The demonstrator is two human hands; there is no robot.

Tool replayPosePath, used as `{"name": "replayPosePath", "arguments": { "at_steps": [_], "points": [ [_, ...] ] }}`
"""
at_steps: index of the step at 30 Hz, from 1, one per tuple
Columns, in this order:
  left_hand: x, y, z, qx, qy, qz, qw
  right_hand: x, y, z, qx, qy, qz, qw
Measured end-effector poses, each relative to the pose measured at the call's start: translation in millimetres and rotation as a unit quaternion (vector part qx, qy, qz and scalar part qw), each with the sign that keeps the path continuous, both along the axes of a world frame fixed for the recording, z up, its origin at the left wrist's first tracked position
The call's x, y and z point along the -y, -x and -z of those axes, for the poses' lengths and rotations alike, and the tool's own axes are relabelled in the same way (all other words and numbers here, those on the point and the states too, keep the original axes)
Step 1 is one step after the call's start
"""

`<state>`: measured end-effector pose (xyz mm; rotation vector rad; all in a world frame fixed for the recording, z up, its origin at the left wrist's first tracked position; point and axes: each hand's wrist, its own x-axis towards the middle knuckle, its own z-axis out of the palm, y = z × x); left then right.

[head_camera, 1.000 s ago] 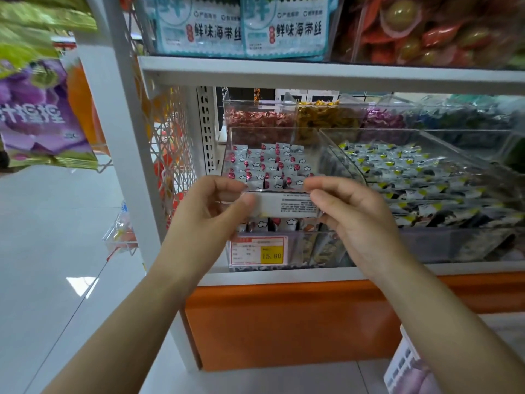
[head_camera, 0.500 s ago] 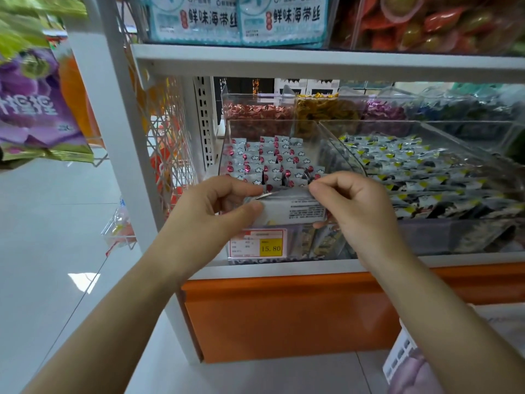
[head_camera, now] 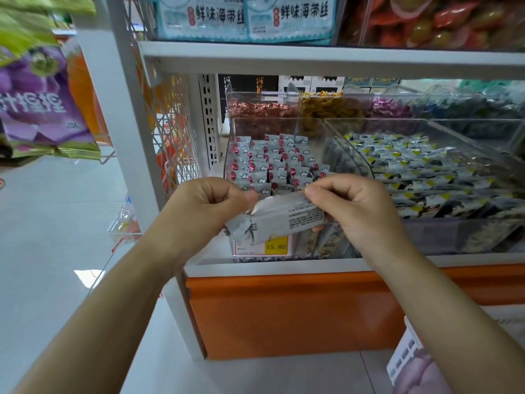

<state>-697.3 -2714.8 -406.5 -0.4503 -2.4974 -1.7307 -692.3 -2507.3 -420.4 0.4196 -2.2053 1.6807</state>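
I hold the silver snack pack (head_camera: 279, 220) pinched at both ends, left hand (head_camera: 207, 211) and right hand (head_camera: 350, 207), just before the clear bin (head_camera: 287, 155) of matching packs; judged step: inspection, next requiring careful placement into it.

The long silver foil packet (head_camera: 287, 220) carries black print. Behind it, small silver wrapped sweets (head_camera: 270, 163) show red spots and white clouds.

"15.80" on yellow price tag (head_camera: 274, 247); "鲜味海带丝" on blue packets (head_camera: 288, 17)
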Motion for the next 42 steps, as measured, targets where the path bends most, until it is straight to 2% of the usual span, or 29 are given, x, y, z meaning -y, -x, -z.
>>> {"name": "replayPosePath", "arguments": {
  "at_steps": [4,7,10,18,21,25,29,31,35,39,42],
  "points": [
    [-1.2,-1.8,3.2,-0.02,0.063,0.028,0.997,-1.7,0.9,1.3,0.01,0.012,0.02,1.0],
    [-1.8,0.1,5.4,-0.026,0.086,0.02,0.996,-7.8,2.8,-2.7,0.094,0.031,-0.025,0.995],
    [-1.4,1.7,5.8,-0.026,0.093,0.017,0.995,-13.9,4.6,-5.7,0.169,0.047,-0.071,0.982],
    [-4.7,1.6,6.6,-0.03,0.066,0.016,0.997,-19.5,5.4,-7.6,0.242,0.129,-0.113,0.955],
    [-6.9,0.9,7.3,-0.061,0.07,-0.014,0.996,-18.1,5.5,-5.5,0.226,0.146,-0.099,0.958],
    [-12.5,1.3,10.6,-0.138,0.062,-0.153,0.977,-10.5,5.0,-2.8,0.172,0.174,-0.132,0.961],
    [-17.8,3.0,9.8,-0.17,0.067,-0.214,0.96,1.3,5.2,2.0,0.085,0.063,-0.07,0.992],
    [-23.3,2.9,8.2,-0.191,0.081,-0.202,0.957,6.7,8.3,2.7,0.06,0.102,-0.045,0.992],
    [-30.3,9.5,4.4,-0.229,0.111,-0.145,0.956,4.3,23.0,-9.2,0.068,0.211,0.01,0.975],
    [-33.0,38.3,-6.3,-0.245,0.237,-0.15,0.928,-2.5,52.9,-26.3,0.047,0.195,0.114,0.973],
    [-45.7,79.8,-16.5,-0.182,0.355,-0.065,0.915,-2.9,84.4,-36.9,0.046,0.149,0.157,0.975]
  ]
}}
